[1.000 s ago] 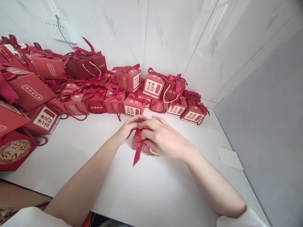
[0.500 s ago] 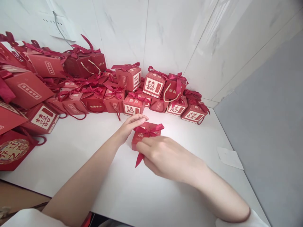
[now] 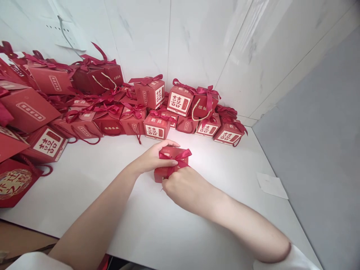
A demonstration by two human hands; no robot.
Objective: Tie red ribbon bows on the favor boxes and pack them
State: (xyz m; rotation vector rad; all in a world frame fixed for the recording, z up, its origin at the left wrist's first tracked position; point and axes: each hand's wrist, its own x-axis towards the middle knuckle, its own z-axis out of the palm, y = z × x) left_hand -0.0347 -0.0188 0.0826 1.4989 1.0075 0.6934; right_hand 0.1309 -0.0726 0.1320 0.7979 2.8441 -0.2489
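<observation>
A small red gift box (image 3: 160,174) sits on the white table, tied on top with a dark red satin ribbon (image 3: 184,154) in a bow. My left hand (image 3: 150,158) grips this box from its left and far side, with the thumb pressed on the ribbon by the knot. At the near side my right hand (image 3: 186,187) has its fingers curled in a pinch on a hanging ribbon tail, of which only a tiny tip shows below the fingertips. The hand covers much of the box's near right part.
Red gift boxes with ribbons (image 3: 156,129) are lined up and stacked along the tiled wall. More boxes (image 3: 30,110) pile up on the left. A white paper piece (image 3: 272,185) lies by the table's right edge, beside a grey panel (image 3: 315,150). A socket with a cable (image 3: 66,34) is on the wall.
My left hand has moved right and brought its thumb down onto the bow. My right hand has drawn slightly down and left, and less of the ribbon tail shows.
</observation>
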